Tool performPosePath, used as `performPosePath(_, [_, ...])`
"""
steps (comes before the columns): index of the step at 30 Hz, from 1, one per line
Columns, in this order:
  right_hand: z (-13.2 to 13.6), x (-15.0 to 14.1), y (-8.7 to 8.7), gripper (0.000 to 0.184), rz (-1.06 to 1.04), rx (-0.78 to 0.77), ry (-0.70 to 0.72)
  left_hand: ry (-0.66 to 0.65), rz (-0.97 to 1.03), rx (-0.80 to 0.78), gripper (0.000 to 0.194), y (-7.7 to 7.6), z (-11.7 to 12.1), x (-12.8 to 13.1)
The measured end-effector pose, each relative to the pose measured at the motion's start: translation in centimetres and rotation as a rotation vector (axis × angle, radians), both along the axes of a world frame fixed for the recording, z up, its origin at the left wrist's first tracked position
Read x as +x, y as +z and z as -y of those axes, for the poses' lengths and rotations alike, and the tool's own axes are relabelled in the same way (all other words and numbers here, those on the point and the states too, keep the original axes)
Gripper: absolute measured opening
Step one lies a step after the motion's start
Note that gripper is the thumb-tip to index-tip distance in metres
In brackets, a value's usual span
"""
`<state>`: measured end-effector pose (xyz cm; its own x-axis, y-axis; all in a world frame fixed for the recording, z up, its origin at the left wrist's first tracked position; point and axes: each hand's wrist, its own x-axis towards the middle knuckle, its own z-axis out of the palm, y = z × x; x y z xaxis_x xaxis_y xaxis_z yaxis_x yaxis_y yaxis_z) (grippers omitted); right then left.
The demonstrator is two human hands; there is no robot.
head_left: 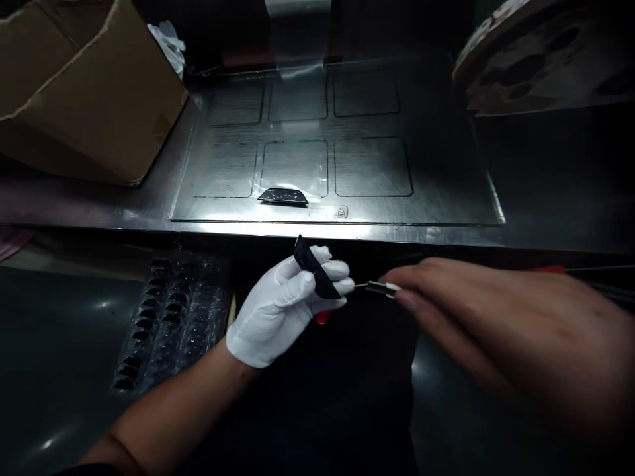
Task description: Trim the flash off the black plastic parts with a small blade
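My left hand (pixel 278 307), in a white glove, pinches a small black trapezoid-shaped part (pixel 316 270) between thumb and fingers, holding it tilted. My bare right hand (pixel 456 311) grips a slim tool with a thin metal tip (pixel 381 288). That tip points left and ends close to the gloved fingertips; whether it touches them I cannot tell. On the glass plate (pixel 446 192) ahead lies another black part of the same shape (pixel 282 196), with clear film around it.
An open cardboard box (pixel 94 112) stands at the left, white gloves (pixel 169 46) behind it. A clear plastic tray (pixel 198 330) with several black parts sits lower left. A large round reel-like object (pixel 540 66) is at the upper right. The metal bench edge (pixel 397 233) runs across.
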<state>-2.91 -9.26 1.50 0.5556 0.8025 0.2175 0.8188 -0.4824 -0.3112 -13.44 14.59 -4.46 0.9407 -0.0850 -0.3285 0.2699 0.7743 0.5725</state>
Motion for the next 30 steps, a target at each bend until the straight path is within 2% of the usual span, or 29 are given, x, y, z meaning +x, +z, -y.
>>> performPosePath(3, [-1.1, -0.9, -0.4, 0.022, -0.047, -0.04, 0.096, 0.033, 0.014, -0.032, 0.026, 0.2, 0.1, -0.1])
performPosePath(7, [-2.2, -1.0, 0.0, 0.03, -0.069, -0.103, 0.089, 0.041, 0.003, -0.053, 0.025, 0.4, 0.5, -0.1])
performPosePath(13, [-2.0, -0.5, 0.0, 0.036, -0.019, -0.15, 0.131, 0.028, -0.001, 0.01, 0.027, 0.5, 0.4, -0.3])
performPosePath(20, [-1.7, -0.7, 0.1, 0.02, 0.027, -0.235, 0.196, 0.04, -0.048, 0.054, 0.025, 1.0, 0.5, -0.2])
performPosePath(25, [-1.6, -0.7, 0.4, 0.013, -0.017, -0.237, 0.217, 0.026, -0.09, 0.058, 0.025, 1.1, 0.6, -0.3])
performPosePath(30, [-1.8, -1.0, 0.5, 0.011, 0.022, -0.234, 0.175, 0.084, -0.025, 0.086, 0.024, 0.9, 0.9, -0.3])
